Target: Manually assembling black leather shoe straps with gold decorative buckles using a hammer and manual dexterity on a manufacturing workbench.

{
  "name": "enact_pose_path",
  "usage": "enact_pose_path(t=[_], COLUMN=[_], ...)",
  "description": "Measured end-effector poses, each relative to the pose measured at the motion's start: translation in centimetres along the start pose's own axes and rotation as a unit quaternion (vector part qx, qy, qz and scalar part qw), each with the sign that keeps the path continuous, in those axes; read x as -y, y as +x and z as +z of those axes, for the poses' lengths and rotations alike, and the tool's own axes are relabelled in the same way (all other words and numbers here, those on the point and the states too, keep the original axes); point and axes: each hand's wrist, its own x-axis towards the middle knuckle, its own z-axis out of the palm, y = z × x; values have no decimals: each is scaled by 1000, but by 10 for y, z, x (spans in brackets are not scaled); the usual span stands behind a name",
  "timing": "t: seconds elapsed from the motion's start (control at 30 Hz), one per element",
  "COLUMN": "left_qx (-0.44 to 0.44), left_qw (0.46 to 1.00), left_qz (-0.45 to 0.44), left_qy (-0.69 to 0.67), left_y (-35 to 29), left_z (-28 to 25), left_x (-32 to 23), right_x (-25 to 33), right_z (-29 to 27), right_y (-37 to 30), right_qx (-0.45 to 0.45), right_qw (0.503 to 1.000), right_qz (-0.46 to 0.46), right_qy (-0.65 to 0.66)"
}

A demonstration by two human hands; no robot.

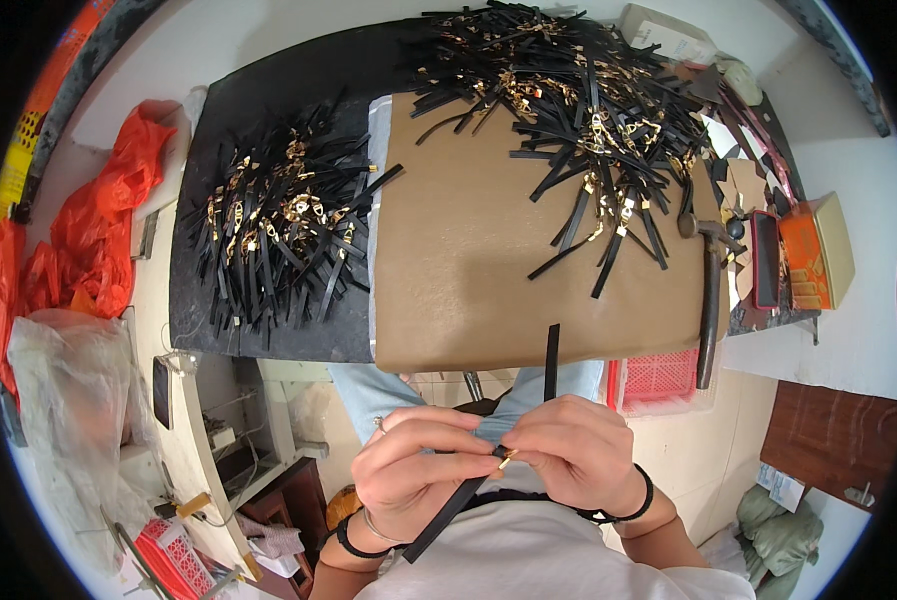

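Both hands meet over my lap, in front of the table's near edge. My left hand pinches a black strap close to a small gold metal fitting. One end of the strap hangs down below the left fingers. Opposite it, my right hand is closed on the same piece, thumb and fingertips at the fitting. Another length of black strap sticks up behind the right fingers. How the strap runs through the fitting is hidden by my fingertips.
On the table's brown mat, a heap of black straps with gold fittings covers the far right; a second heap lies left. A hammer rests at the mat's right edge, by a phone and an orange box. Below stands a red basket.
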Motion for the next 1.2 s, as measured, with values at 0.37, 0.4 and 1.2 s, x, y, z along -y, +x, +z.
enact_pose_path(t=[0.37, 0.4, 1.2], left_qx=[-18, -14, 125], left_qw=[999, 999, 852], left_qz=[18, 18, -363], left_qy=[39, 35, -355], left_y=[-1, 0, -6], left_z=[0, -1, -13], left_x=[-3, -4, -3], right_x=[2, 3, -6], right_z=[0, 1, 1], right_y=[1, 1, -2], right_qx=[34, 34, 44], right_qw=[999, 999, 994], right_qz=[-10, 6, -76], right_qy=[7, 29, -66])
